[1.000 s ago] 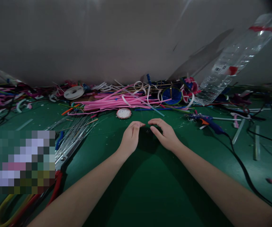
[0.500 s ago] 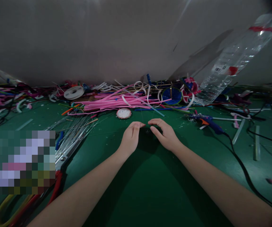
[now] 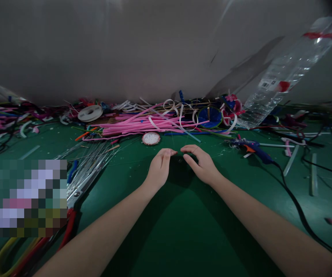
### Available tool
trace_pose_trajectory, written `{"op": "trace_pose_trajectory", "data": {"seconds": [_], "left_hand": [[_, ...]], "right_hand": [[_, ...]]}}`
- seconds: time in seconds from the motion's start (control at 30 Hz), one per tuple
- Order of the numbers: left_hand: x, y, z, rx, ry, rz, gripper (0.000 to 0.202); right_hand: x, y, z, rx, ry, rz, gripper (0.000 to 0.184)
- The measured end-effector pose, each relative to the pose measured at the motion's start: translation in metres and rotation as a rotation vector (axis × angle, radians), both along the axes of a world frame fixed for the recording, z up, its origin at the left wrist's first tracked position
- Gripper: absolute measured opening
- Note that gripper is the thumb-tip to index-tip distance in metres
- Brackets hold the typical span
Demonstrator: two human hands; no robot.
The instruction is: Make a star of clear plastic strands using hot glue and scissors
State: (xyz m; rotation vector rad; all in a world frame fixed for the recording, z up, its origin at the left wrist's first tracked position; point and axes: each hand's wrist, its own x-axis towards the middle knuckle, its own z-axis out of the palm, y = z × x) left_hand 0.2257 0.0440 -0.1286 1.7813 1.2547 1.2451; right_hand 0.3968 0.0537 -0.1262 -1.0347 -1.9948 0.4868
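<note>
Both my hands rest side by side on the green table (image 3: 183,231), fingertips nearly meeting. My left hand (image 3: 159,168) is curled, its fingers bent inward toward a small dark thing in the shadow between the hands. My right hand (image 3: 201,163) also curves its fingers toward that same dark spot (image 3: 180,158). What they pinch is too dark and small to name. Just beyond the fingertips lies a small round lid of white beads (image 3: 151,138), and behind it a heap of pink strips (image 3: 143,124).
A blue glue gun (image 3: 254,149) with a black cord (image 3: 295,204) lies to the right. A clear plastic bottle (image 3: 287,73) leans at the back right. Thin wires (image 3: 93,159), red-handled scissors (image 3: 70,215) and a white tape roll (image 3: 90,113) lie to the left. A blue disc (image 3: 210,117) sits behind.
</note>
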Motion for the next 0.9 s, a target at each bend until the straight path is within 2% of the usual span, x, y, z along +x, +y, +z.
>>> {"op": "trace_pose_trajectory", "data": {"seconds": [0.9], "left_hand": [[-0.0001,-0.0016,0.0018,0.0,0.009,0.0,0.04]], "right_hand": [[-0.0003,0.0,0.0,-0.002,0.001,0.004,0.025]]}}
